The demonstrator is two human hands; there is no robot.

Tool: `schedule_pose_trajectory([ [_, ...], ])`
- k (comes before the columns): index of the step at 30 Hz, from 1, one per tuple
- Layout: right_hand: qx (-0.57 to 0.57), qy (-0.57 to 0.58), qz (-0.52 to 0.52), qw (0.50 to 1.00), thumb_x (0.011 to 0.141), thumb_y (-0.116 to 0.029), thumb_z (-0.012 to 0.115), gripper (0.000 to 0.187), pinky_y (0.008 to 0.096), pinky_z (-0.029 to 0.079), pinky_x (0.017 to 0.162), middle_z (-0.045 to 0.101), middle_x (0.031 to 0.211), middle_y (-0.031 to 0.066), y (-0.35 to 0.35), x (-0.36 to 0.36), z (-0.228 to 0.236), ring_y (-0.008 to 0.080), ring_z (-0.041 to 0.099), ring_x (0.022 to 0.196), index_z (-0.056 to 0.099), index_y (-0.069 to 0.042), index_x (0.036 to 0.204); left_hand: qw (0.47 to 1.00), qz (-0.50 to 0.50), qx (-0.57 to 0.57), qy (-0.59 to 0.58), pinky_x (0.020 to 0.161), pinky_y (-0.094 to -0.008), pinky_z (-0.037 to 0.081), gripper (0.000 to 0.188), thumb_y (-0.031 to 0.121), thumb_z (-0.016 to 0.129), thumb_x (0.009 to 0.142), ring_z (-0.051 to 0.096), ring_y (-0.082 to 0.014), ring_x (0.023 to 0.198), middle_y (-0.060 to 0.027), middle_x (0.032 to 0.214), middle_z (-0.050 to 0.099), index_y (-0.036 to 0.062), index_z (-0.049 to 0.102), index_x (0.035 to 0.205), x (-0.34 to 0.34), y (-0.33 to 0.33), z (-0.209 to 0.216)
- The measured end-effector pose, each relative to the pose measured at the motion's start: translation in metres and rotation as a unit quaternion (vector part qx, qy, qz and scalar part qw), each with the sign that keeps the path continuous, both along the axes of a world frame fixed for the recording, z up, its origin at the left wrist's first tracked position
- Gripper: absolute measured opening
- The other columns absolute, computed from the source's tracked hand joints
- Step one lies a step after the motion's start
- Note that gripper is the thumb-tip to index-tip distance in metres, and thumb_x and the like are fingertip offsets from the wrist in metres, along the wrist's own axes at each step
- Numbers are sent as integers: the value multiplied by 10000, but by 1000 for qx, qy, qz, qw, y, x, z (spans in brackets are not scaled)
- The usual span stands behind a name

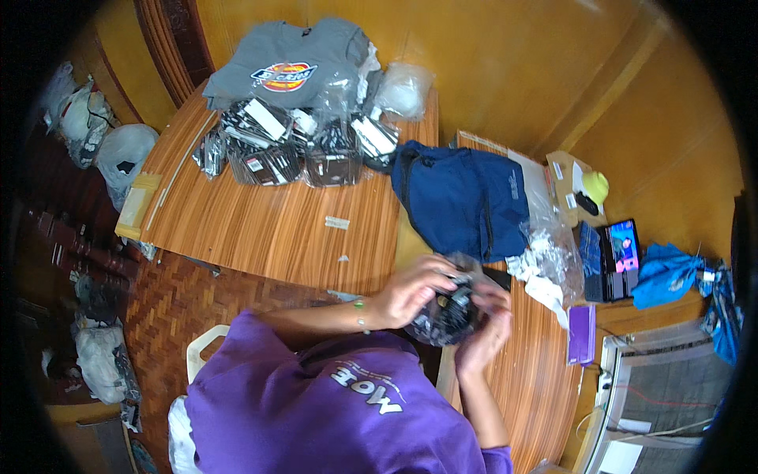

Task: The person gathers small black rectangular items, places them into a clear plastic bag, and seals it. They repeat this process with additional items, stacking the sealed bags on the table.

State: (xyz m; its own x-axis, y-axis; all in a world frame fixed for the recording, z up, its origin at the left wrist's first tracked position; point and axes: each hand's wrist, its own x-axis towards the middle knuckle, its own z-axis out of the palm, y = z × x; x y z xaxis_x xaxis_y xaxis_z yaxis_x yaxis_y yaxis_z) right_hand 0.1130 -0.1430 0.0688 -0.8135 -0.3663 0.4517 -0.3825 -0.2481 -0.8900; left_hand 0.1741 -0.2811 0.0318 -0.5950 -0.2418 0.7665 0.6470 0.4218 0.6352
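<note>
Both hands (446,304) around crinkly plastic packet (448,317)

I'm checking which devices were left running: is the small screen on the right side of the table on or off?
On. The small screen shows a lit, coloured picture, propped beside the blue cloth.

Counting what is lying on the desks

Two hands are showing; one grey T-shirt (288,67) is lying far left, one blue bag (462,201) sitting centre, one purple box (582,334) and one lit phone (624,245) resting right.
</note>
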Motion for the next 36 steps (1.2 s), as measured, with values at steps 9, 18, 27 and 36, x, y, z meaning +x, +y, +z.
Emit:
schedule_pose_trajectory([
  [9, -59, -98, 210, 971, 979, -226, 350, 375, 272, 354, 636, 418, 668, 35, -254, 1, -23, 139, 408, 652, 407, -31, 663, 973, 224, 15, -44, 890, -368, 401, 398, 301, 347, 962, 546, -239, 967, -137, 953, 597, -11, 586, 901, 56, -229, 4],
  [18, 11, 68, 206, 976, 970, -239, 362, 403, 299, 346, 643, 396, 660, 63, -420, -6, -59, 175, 401, 645, 423, 5, 655, 921, 342, 108, -151, 859, -269, 380, 326, 238, 337, 970, 520, -143, 905, -50, 928, 583, 9, 568, 963, 68, -368, -27],
  [27, 46, 140, 262, 954, 935, -207, 422, 332, 382, 356, 743, 479, 756, 135, -459, -8, -54, 284, 451, 772, 494, 20, 705, 885, 442, 117, -93, 825, -256, 391, 283, 181, 357, 962, 517, -133, 784, -74, 873, 607, -14, 561, 988, 73, -387, -30],
  [36, 60, 132, 274, 951, 928, -187, 464, 294, 305, 363, 681, 434, 715, 94, -459, -23, -64, 205, 423, 697, 484, 35, 735, 781, 602, -32, -162, 1030, -590, 93, 867, 556, 595, 748, 90, -409, 1335, -237, 1440, 104, 150, 197, 1403, 92, -248, -173],
])
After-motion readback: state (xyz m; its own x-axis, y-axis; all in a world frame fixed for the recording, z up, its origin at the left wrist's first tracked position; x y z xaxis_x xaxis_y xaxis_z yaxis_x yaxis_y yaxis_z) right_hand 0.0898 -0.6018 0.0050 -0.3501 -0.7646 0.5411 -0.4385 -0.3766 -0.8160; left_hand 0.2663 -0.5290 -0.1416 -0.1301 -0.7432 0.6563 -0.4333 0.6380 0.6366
